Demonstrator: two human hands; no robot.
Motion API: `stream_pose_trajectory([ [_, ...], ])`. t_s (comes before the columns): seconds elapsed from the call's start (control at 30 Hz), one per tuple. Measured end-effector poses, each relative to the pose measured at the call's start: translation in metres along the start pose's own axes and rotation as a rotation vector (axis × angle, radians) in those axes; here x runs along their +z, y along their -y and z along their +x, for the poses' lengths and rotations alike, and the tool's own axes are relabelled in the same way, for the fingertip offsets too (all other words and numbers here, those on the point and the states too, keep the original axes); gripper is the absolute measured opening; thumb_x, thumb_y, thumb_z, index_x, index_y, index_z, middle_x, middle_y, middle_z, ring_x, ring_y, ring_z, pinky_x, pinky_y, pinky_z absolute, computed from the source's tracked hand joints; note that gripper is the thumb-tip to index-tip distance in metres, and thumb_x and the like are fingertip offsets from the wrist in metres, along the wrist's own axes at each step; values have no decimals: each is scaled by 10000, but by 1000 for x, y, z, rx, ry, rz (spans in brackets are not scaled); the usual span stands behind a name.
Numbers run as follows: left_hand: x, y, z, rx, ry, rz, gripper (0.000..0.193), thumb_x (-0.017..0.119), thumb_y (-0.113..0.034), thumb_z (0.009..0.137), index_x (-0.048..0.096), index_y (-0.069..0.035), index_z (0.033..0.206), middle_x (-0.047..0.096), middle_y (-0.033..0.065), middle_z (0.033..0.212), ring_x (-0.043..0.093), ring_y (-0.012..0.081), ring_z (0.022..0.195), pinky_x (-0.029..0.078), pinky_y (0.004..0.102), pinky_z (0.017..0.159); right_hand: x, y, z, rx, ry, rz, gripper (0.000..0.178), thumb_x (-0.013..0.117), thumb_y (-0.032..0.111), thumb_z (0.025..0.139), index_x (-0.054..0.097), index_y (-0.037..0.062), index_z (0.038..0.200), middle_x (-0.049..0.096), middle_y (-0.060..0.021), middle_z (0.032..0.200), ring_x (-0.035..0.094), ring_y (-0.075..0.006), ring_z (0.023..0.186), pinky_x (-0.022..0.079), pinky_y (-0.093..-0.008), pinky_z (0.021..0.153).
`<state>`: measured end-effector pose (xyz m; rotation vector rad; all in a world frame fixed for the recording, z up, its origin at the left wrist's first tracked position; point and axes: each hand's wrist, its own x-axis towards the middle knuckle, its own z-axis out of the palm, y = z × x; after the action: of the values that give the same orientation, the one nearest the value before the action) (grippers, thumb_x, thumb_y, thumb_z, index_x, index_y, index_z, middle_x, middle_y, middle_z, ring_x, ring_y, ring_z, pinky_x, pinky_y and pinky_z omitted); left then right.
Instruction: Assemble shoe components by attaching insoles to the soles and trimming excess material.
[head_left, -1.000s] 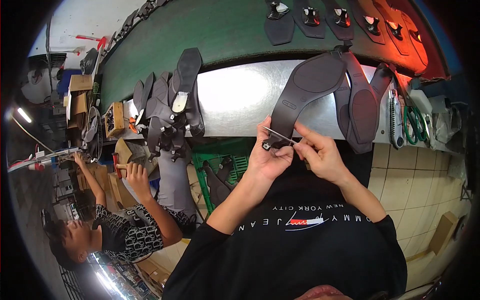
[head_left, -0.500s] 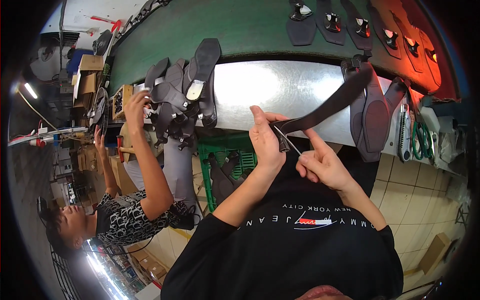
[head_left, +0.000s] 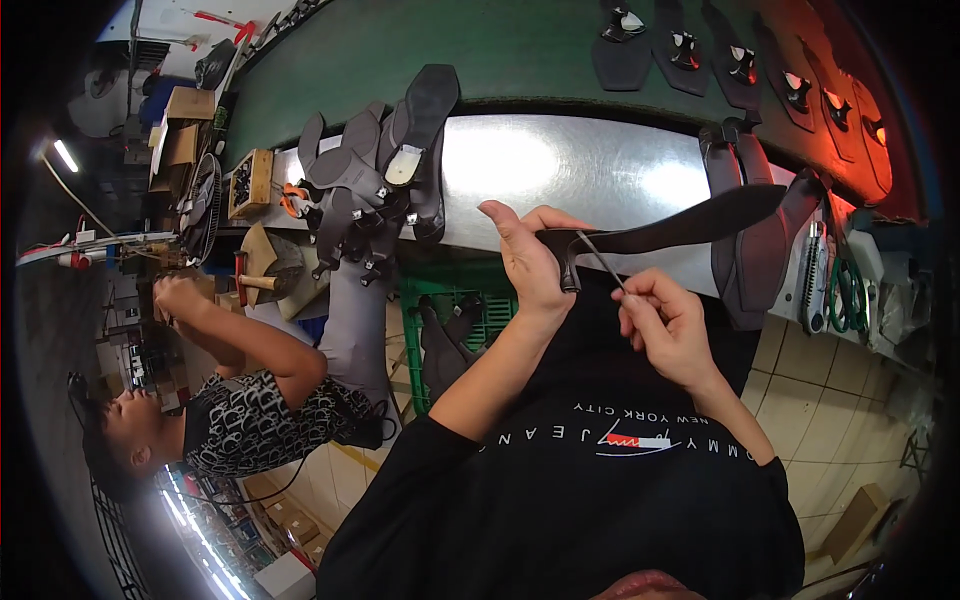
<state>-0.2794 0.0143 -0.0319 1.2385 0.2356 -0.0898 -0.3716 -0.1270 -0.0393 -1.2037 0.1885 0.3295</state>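
Note:
My left hand [head_left: 533, 268] grips one end of a dark shoe sole [head_left: 690, 222], thumb raised, just off the near edge of the metal bench strip. The sole's long blade stretches out to the right, and a short dark stub hangs beneath the gripped end. Pinched in the fingers of my right hand [head_left: 668, 325] is a thin grey metal rod [head_left: 603, 262]. Its tip reaches the sole beside my left fingers; whether it presses on the sole I cannot tell.
Piled dark soles [head_left: 350, 170] lie at left on the metal bench [head_left: 570, 160]; others sit at right beside a utility knife [head_left: 812, 280] and green-handled scissors [head_left: 848, 295]. Several soles line the green belt [head_left: 500, 60]. Below stands a green crate [head_left: 412, 350]. A co-worker [head_left: 270, 410] is at left.
The sole's free end has swung lower and farther right. My right hand has shifted slightly right with the rod. The co-worker's hands have drawn back from the left pile.

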Motion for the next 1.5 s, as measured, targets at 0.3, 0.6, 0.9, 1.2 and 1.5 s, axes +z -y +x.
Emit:
stream_pose_trajectory([
  [0.3,2,-8,2,-51,80,62,913,82,-768,846,544,-36,555,573,73,544,528,130,487,443,217,504,2,-2,11,-727,-113,-777,114,622,-13,795,608,11,905,628,-131,766,615,-298,641,474,-340,546],
  [0.6,8,4,10,-720,462,-913,519,642,-670,699,547,-179,560,574,-57,602,543,148,774,424,341,778,2,13,6,-683,-320,-813,75,625,14,806,596,29,873,603,-120,734,603,-304,631,472,-354,542],
  [0.9,16,6,2,-665,123,-650,697,358,-747,829,592,-101,711,600,59,655,582,221,626,486,330,637,9,8,7,-576,-324,-923,62,595,52,851,540,31,830,556,-134,691,577,-325,602,446,-389,510],
  [1.2,5,23,15,-532,342,-423,794,303,-822,774,591,-95,641,541,74,574,533,253,559,440,353,573,11,9,1,-534,-184,-896,73,600,31,818,527,26,814,567,-133,706,586,-335,627,458,-405,532],
  [1.5,-19,-24,58,-318,176,-319,653,372,-673,890,572,-56,811,569,77,691,586,235,632,491,359,580,7,19,3,-590,-244,-770,40,594,-3,818,612,16,849,607,-109,716,576,-220,576,458,-321,532],
])
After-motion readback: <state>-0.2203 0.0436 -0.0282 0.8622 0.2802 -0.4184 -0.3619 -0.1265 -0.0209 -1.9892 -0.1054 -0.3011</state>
